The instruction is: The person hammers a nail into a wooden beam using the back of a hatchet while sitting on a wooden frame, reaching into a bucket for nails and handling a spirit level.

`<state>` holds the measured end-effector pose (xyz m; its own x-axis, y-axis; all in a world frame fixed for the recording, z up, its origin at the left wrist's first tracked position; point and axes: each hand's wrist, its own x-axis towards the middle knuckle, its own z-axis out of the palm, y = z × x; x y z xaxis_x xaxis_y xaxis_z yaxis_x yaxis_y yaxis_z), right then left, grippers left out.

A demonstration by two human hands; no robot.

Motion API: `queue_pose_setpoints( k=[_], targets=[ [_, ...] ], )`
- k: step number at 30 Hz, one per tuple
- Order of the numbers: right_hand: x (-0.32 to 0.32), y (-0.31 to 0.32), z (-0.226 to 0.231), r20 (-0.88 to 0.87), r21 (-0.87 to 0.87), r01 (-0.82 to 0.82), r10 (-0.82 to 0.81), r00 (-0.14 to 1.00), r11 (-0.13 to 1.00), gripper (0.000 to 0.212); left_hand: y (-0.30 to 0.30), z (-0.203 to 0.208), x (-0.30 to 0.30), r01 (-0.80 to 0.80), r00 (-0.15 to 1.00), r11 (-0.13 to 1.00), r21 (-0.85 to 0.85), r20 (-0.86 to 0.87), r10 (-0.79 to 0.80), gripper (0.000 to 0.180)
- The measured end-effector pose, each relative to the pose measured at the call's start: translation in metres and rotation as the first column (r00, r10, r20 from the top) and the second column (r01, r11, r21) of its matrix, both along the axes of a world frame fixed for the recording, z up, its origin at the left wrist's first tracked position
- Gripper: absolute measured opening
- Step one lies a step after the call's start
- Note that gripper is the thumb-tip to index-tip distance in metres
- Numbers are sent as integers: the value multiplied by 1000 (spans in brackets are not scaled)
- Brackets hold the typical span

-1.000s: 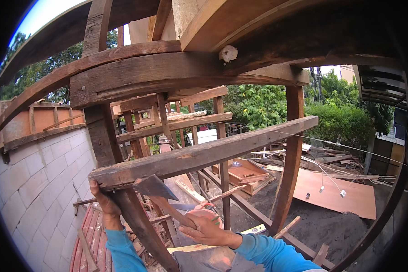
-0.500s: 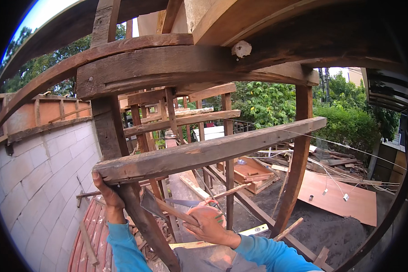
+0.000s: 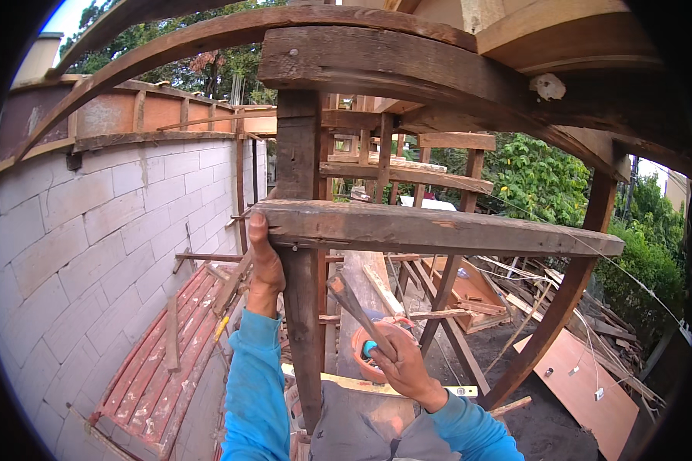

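A dark wooden beam (image 3: pixel 438 229) lies across the front of an upright wooden post (image 3: pixel 304 323) and reaches to the right-hand post. My left hand (image 3: pixel 265 265) grips where the beam's left end meets the post, thumb up against the beam end; its fingers are hidden behind the wood. Under that end a nail head (image 3: pixel 294 248) shows. My right hand (image 3: pixel 407 373) is closed round the wooden handle of a hatchet (image 3: pixel 361 319), its dark head raised just below the beam. Behind the right hand sits an orange bucket (image 3: pixel 359 346) with a turquoise thing inside.
A heavy timber frame (image 3: pixel 384 65) spans overhead. To the left stand a block wall (image 3: pixel 100 207) and a red slatted wooden panel (image 3: pixel 158 346). A yellow spirit level (image 3: pixel 457 391) lies by my lap. Plywood (image 3: pixel 584 376), scrap timber and a taut string (image 3: pixel 592 250) are on the right.
My view has swung left, so the frame shifts right in the picture. The hatchet head has tipped up and away from the post's front. My left hand keeps its place at the beam end.
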<state>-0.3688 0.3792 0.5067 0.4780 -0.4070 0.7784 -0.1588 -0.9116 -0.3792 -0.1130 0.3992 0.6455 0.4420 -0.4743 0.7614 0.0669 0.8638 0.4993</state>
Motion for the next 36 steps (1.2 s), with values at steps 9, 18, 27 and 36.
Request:
queue_pose_setpoints(
  k=[9,18,27,36],
  targets=[
    [20,2,33,66,-284,-12,32,997,959,19,-3,1,3,6,996,996,-93,89,3,83],
    [32,-5,25,6,-471,17,-16,1000,882,23,0,0,3,-48,994,996,-70,94,55,82],
    [34,-2,34,7,-395,23,-22,1000,918,22,5,3,4,41,999,999,-29,30,-40,89],
    [37,0,34,-26,-372,-21,12,1000,928,28,15,11,-3,48,999,999,1,20,-48,99]
  ],
)
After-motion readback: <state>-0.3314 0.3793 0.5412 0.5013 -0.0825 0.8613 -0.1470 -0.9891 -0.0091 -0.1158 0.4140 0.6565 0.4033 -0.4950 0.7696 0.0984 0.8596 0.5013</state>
